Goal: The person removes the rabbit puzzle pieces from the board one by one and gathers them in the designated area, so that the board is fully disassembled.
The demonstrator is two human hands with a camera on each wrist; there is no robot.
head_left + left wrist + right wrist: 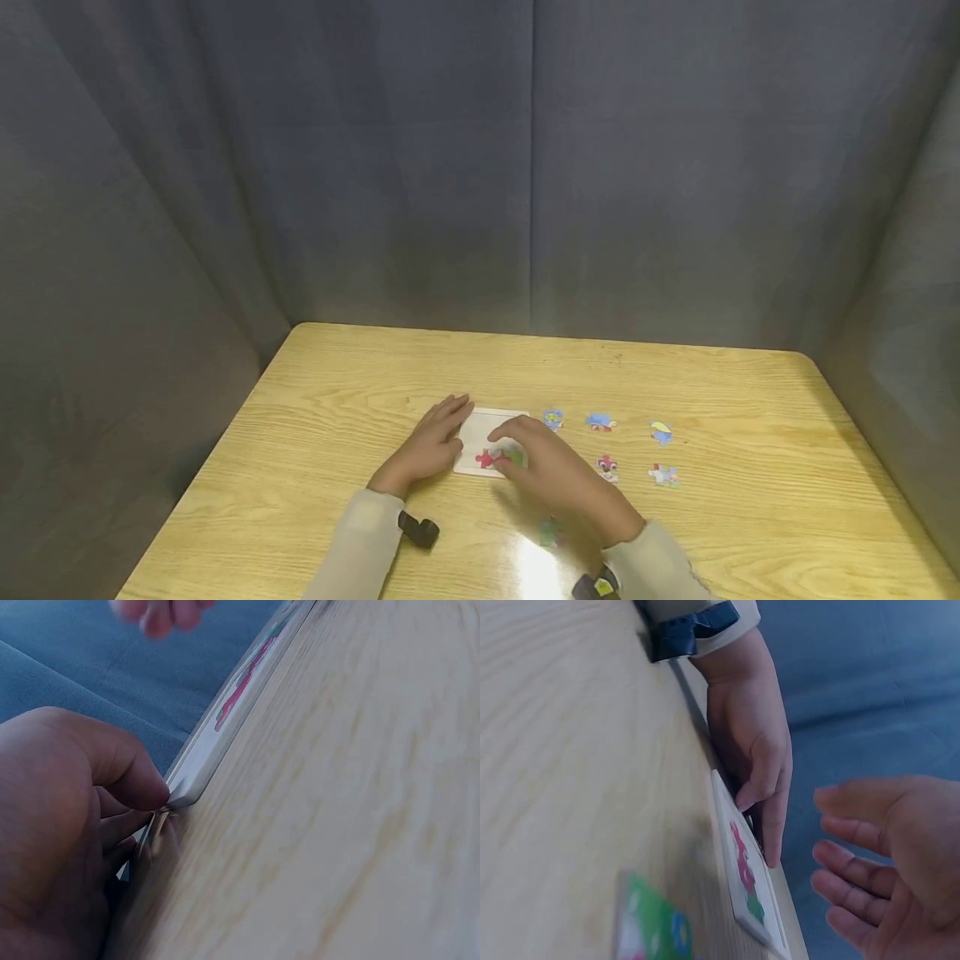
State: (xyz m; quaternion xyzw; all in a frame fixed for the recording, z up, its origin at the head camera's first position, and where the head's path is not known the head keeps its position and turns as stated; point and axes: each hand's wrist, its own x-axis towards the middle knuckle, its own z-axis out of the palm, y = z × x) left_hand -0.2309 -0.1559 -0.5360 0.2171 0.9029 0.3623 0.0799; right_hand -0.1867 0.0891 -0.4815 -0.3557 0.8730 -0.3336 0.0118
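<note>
A shallow white puzzle tray [471, 425] lies on the wooden table, with a red puzzle piece [483, 459] and a green piece [514, 456] along its near side. My left hand [429, 446] rests at the tray's left edge, fingers extended. In the left wrist view its thumb [142, 780] touches the tray's corner. Above the tray hovers my right hand [551, 467], its fingers loosely bent and spread from the thumb. The right wrist view shows nothing between the fingers of that right hand [900, 862], which are apart from the tray [731, 847].
Right of the tray lie loose puzzle pieces: a blue one with a flower [552, 418], a blue-and-red one [601, 422], a yellow-and-blue one [662, 432], a red one with eyes [607, 467] and a pale multicoloured one [663, 475]. A green piece [550, 532] lies nearer. Dark curtains [405, 167] surround the table.
</note>
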